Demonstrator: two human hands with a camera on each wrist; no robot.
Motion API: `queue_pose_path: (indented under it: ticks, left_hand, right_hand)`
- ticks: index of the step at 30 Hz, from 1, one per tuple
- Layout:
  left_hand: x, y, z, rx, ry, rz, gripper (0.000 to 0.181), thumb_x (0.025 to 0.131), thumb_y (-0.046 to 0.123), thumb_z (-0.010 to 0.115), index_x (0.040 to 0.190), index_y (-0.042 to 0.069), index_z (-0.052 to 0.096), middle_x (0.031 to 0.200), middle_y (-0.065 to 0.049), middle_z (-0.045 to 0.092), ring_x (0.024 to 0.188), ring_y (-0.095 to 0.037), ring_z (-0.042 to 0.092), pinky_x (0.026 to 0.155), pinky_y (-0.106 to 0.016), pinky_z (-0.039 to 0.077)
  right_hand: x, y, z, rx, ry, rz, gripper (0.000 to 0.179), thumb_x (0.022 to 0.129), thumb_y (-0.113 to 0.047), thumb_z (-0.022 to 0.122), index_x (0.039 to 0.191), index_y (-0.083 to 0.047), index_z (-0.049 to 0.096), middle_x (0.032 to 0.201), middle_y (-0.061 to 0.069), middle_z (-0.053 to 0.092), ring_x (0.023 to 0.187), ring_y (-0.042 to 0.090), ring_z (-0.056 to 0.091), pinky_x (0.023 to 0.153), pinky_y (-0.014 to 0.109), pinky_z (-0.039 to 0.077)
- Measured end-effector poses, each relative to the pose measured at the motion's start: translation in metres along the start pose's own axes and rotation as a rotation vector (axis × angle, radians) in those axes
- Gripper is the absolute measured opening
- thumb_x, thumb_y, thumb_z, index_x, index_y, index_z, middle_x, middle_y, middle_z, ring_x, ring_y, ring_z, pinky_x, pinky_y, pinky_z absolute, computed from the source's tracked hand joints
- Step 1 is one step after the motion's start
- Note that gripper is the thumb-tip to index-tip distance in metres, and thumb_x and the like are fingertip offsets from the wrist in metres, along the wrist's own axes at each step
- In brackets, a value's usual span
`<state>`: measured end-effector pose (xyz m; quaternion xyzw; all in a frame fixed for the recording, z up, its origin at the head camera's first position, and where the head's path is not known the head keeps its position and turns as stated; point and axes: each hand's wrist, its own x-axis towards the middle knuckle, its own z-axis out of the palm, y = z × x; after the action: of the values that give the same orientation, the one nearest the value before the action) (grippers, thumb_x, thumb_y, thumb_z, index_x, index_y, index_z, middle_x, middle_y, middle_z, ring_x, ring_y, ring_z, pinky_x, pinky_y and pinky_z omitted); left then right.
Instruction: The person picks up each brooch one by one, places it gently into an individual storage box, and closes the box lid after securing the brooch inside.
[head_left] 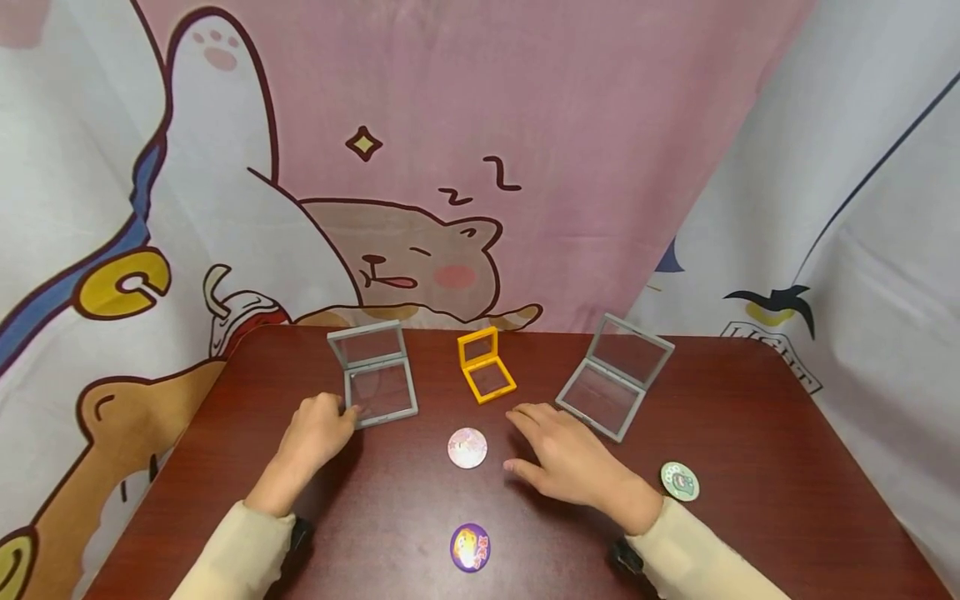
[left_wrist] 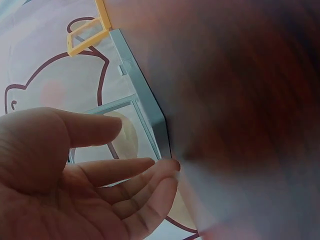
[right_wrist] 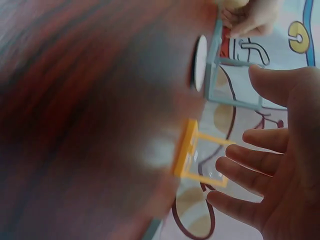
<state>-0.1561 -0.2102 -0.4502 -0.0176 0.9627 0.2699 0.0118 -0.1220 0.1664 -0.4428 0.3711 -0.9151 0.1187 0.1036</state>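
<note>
My left hand (head_left: 318, 429) is at the near left corner of an opened grey-framed display case (head_left: 412, 387) with clear panels. In the left wrist view its thumb is held apart from the loosely bent fingers, whose tips are by the case's corner (left_wrist: 159, 120); contact is hard to tell. My right hand (head_left: 566, 457) has its fingers spread and holds nothing. It hovers or rests between a pink round badge (head_left: 467, 447) and a second opened grey case (head_left: 615, 373). Beyond both hands stands a small opened yellow case (head_left: 498, 392).
A purple round badge (head_left: 470, 547) lies near the front of the dark wooden table (head_left: 397, 500). To the right, beside my right wrist, is a green round badge (head_left: 680, 482). A cartoon-printed curtain (head_left: 600, 125) hangs behind the table.
</note>
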Motion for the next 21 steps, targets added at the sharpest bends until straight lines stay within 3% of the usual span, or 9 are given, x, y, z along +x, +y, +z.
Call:
queue_pose_path:
  ticks: [7, 12, 21]
  left_hand:
    - [0.003, -0.009, 0.004, 0.028, 0.011, 0.051, 0.04, 0.098, 0.018, 0.07, 0.063, 0.011, 0.052, 0.061, -0.004, 0.047, 0.058, -0.023, 0.046, 0.053, -0.039, 0.038]
    - [0.002, -0.005, 0.0, 0.049, -0.035, 0.02, 0.038, 0.098, 0.017, 0.071, 0.065, 0.009, 0.055, 0.065, -0.008, 0.055, 0.063, -0.026, 0.051, 0.056, -0.041, 0.042]
    - [0.002, -0.003, 0.001, 0.055, -0.059, 0.02, 0.038, 0.098, 0.013, 0.072, 0.064, 0.009, 0.055, 0.066, -0.007, 0.055, 0.063, -0.025, 0.051, 0.057, -0.041, 0.042]
  right_hand:
    - [0.016, -0.012, 0.016, -0.016, -0.053, -0.03, 0.068, 0.089, -0.045, 0.083, 0.133, 0.003, 0.065, 0.127, 0.015, 0.066, 0.117, 0.028, 0.063, 0.094, 0.046, 0.055]
    - [0.028, -0.017, 0.024, -0.028, -0.099, -0.031, 0.068, 0.088, -0.047, 0.083, 0.131, 0.002, 0.066, 0.124, 0.013, 0.066, 0.114, 0.026, 0.064, 0.093, 0.044, 0.056]
    - [0.043, -0.021, 0.038, -0.029, -0.115, -0.038, 0.066, 0.083, -0.052, 0.086, 0.122, -0.001, 0.069, 0.112, 0.007, 0.066, 0.1, 0.022, 0.062, 0.082, 0.04, 0.056]
